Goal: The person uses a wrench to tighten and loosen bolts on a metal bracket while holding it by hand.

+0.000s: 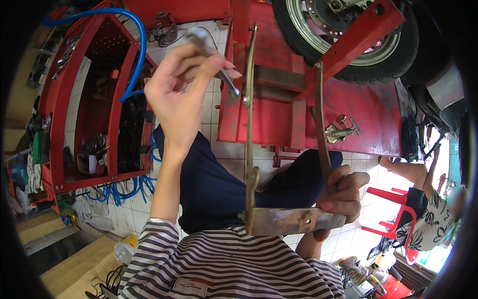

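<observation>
Raised at the upper middle, my left hand (184, 94) is closed round a silver wrench (229, 85), whose upper part is blurred; its lower tip is close to a bolt (246, 101) on a long metal arm, contact unclear. My right hand (341, 197) grips the near right corner of a worn U-shaped metal bracket (279, 222), its two long arms reaching away toward a red metal stand (274, 45). The right arm meets a red bar (358, 40) at a bolt. A brass-coloured metal fitting (340, 133) lies on the red platform, right of the bracket.
A wheel (343, 20) is at the top right. A red tool cart (64, 129) with blue hose (141, 37) stands left. Cardboard (74, 264) lies lower left. Another person (430, 209) sits on a red plastic chair (378, 226) at the right.
</observation>
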### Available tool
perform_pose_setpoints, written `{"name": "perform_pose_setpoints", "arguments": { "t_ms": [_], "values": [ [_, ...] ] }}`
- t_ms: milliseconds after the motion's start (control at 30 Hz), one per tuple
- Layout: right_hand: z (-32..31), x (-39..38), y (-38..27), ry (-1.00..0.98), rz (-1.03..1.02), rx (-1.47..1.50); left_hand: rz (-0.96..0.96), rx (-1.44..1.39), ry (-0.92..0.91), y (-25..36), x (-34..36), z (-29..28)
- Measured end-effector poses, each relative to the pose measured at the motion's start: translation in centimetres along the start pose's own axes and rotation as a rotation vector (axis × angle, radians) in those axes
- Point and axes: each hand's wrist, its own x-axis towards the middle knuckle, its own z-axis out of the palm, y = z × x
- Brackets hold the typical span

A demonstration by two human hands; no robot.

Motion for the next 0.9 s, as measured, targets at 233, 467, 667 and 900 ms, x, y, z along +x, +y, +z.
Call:
{"name": "perform_pose_setpoints", "arguments": {
  "t_ms": [233,467,667,900],
  "values": [
    [0.5,0.0,-0.7,0.061,0.067,-0.04,-0.235,-0.265,0.17,-2.9,-4.5,-2.0],
    [-1.0,-1.4,0.1,0.1,0.033,0.022,-0.37,-0.238,0.073,-4.2,-8.3,0.3],
    [-1.4,-1.5,-0.8,0.112,0.079,0.042,-0.436,-0.125,-0.002,-5.0,-8.4,1.2],
    [-1.0,-1.8,-1.6,0.174,0.109,0.017,-0.233,-0.082,0.025,-6.5,-8.3,1.0]
  ]
}}
